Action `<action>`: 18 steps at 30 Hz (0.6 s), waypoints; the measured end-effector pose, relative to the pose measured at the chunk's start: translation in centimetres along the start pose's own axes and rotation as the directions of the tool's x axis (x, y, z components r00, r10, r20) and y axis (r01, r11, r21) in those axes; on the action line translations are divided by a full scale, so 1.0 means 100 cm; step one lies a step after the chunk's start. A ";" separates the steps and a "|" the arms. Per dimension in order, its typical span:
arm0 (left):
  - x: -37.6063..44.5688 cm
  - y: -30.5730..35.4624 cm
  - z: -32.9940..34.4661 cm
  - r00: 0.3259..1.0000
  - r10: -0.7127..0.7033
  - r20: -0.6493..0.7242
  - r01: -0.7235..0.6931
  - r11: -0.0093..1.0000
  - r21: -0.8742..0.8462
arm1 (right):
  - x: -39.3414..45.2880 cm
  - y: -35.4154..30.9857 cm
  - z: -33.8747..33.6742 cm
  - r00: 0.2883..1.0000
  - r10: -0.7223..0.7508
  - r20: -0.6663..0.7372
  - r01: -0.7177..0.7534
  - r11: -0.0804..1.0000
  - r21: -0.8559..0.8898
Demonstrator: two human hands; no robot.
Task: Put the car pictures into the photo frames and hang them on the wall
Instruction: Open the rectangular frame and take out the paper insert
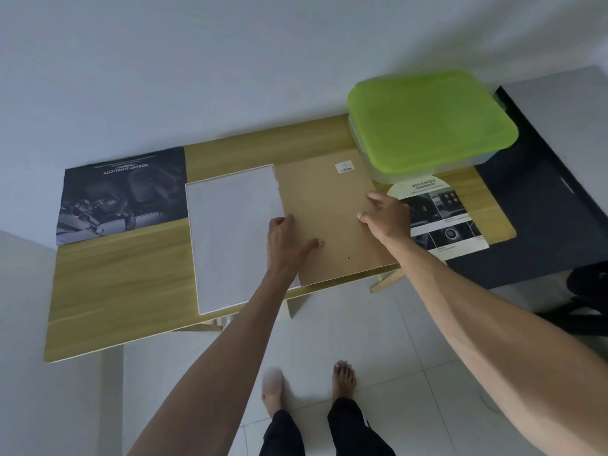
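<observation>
A brown backing board (332, 205) lies flat on the wooden table (125, 284), its near edge over the table's front. My left hand (286, 241) grips the board's left edge, thumb on top. My right hand (386, 213) holds the board's right edge with curled fingers. A white-edged photo frame (233, 238) lies face down just left of the board. A dark car picture (121, 195) lies at the table's far left. Another car picture (447, 218), with several small photos, lies to the right under my right wrist.
A clear box with a green lid (431, 123) stands at the table's back right, over the board's far corner. A black surface (539, 218) adjoins the table on the right. My bare feet (309, 386) stand on the white tiled floor. The white wall rises behind the table.
</observation>
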State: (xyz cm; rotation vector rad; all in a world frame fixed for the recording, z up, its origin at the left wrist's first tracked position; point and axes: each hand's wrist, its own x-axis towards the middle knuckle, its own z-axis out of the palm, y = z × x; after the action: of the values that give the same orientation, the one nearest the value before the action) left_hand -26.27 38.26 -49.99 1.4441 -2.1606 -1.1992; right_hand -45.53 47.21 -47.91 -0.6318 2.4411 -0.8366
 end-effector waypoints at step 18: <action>-0.005 0.015 0.040 0.998 0.068 -0.013 -0.053 0.867 0.496 | 0.020 0.018 0.006 0.990 -0.105 0.097 0.130 0.942 -0.310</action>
State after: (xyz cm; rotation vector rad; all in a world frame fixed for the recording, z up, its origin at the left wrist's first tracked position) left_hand -29.47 40.89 -51.23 1.5444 -2.5946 -0.6080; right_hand -47.21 47.15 -50.08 -0.9169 2.5041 -0.4532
